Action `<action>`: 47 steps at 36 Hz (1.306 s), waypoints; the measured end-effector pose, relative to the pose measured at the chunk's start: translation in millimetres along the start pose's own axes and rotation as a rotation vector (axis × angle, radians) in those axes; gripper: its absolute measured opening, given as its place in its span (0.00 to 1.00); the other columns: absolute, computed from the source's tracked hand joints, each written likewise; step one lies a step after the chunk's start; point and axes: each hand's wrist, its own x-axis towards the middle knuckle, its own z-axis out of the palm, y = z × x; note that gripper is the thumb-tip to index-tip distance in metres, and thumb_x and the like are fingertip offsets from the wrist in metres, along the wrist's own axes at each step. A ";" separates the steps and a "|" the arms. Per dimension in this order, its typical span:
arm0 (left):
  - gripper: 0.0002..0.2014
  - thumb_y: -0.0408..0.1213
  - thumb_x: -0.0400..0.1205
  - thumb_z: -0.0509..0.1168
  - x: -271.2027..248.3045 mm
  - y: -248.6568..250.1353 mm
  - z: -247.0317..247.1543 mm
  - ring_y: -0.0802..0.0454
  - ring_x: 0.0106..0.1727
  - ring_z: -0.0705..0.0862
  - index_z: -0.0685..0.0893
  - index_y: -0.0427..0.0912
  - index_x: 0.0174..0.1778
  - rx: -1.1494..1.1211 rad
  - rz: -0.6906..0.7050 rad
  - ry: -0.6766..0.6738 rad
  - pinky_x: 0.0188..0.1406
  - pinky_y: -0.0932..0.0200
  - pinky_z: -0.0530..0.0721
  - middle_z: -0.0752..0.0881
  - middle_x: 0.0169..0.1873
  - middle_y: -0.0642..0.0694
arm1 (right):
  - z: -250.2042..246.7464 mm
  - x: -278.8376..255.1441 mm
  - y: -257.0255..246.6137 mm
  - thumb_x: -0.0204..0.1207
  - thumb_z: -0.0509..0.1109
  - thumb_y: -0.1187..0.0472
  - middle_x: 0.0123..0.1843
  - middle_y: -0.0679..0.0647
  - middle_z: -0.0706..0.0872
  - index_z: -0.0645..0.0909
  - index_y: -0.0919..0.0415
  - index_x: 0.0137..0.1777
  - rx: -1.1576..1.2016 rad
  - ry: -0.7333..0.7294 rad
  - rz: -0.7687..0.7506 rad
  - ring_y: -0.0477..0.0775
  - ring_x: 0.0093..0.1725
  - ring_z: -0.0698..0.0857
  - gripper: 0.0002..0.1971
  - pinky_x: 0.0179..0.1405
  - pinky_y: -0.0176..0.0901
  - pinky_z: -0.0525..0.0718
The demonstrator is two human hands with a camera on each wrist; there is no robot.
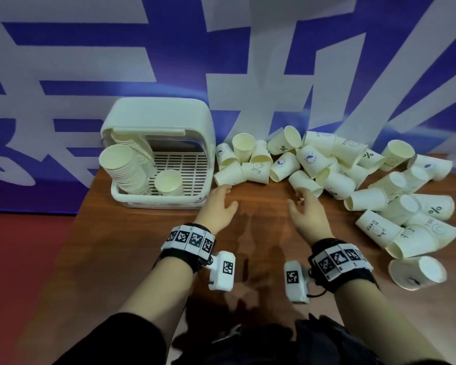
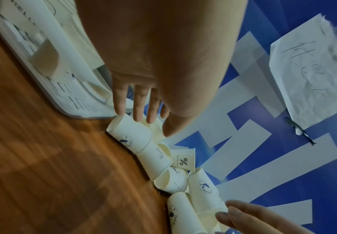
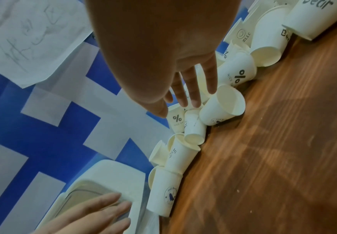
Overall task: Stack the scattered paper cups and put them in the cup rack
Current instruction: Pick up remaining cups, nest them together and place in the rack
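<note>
Across my brown wooden counter [image 1: 142, 259], beside the white plastic cup rack [image 1: 158, 143], lie light, crushable white paper cups [image 1: 327, 175]; my left hand [image 1: 217, 206] and right hand [image 1: 304, 210], both spread and empty, should pinch sidewalls gently.

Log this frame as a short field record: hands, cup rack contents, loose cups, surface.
left hand: open, fingers reaching the nearest lying cup, no grip
right hand: open, reaching another lying cup
cup rack: holds a tall leaning stack and one short cup
loose cups: scattered, mostly on their sides
surface: wooden table
</note>
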 end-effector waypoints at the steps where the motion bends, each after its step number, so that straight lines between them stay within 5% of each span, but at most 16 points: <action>1: 0.25 0.40 0.84 0.62 2.7 2.0 3.7 0.51 0.72 0.72 0.67 0.44 0.78 0.002 -0.011 0.007 0.74 0.51 0.71 0.74 0.72 0.47 | -3.8 2.7 3.9 0.80 0.64 0.54 0.67 0.58 0.80 0.72 0.61 0.71 -0.003 0.004 0.015 0.60 0.64 0.79 0.21 0.67 0.61 0.74; 14: 0.26 0.37 0.82 0.63 50.6 17.1 30.6 0.42 0.75 0.70 0.67 0.38 0.77 0.139 -0.051 0.171 0.76 0.48 0.67 0.72 0.74 0.39 | -22.0 46.0 42.7 0.78 0.63 0.57 0.61 0.60 0.83 0.76 0.63 0.67 0.043 0.023 0.259 0.61 0.60 0.80 0.19 0.62 0.53 0.75; 29: 0.24 0.33 0.78 0.66 104.3 2.2 43.2 0.40 0.69 0.72 0.72 0.35 0.70 0.220 -0.064 0.187 0.69 0.46 0.71 0.74 0.67 0.37 | -3.0 78.6 60.5 0.80 0.64 0.52 0.69 0.62 0.80 0.74 0.67 0.72 0.103 -0.069 0.423 0.60 0.70 0.76 0.25 0.69 0.48 0.69; 37: 0.29 0.37 0.77 0.65 111.8 -3.5 45.4 0.39 0.70 0.68 0.67 0.40 0.75 0.390 -0.073 0.152 0.70 0.45 0.67 0.72 0.72 0.42 | 4.5 85.8 64.8 0.78 0.64 0.56 0.55 0.59 0.87 0.85 0.64 0.55 0.152 0.051 0.391 0.61 0.59 0.82 0.14 0.51 0.40 0.70; 41: 0.27 0.40 0.76 0.66 112.8 -5.3 46.3 0.39 0.68 0.68 0.70 0.43 0.72 0.449 -0.087 0.138 0.67 0.47 0.68 0.75 0.69 0.44 | 8.1 84.5 67.4 0.75 0.65 0.58 0.41 0.56 0.87 0.87 0.63 0.46 0.212 0.114 0.398 0.60 0.49 0.84 0.12 0.47 0.43 0.74; 47: 0.36 0.55 0.72 0.71 106.1 -7.8 48.1 0.40 0.70 0.65 0.70 0.46 0.73 0.590 -0.116 0.050 0.71 0.49 0.63 0.70 0.68 0.42 | 8.8 74.6 68.3 0.71 0.66 0.60 0.34 0.57 0.86 0.84 0.62 0.35 0.288 0.156 0.423 0.59 0.41 0.81 0.08 0.44 0.48 0.77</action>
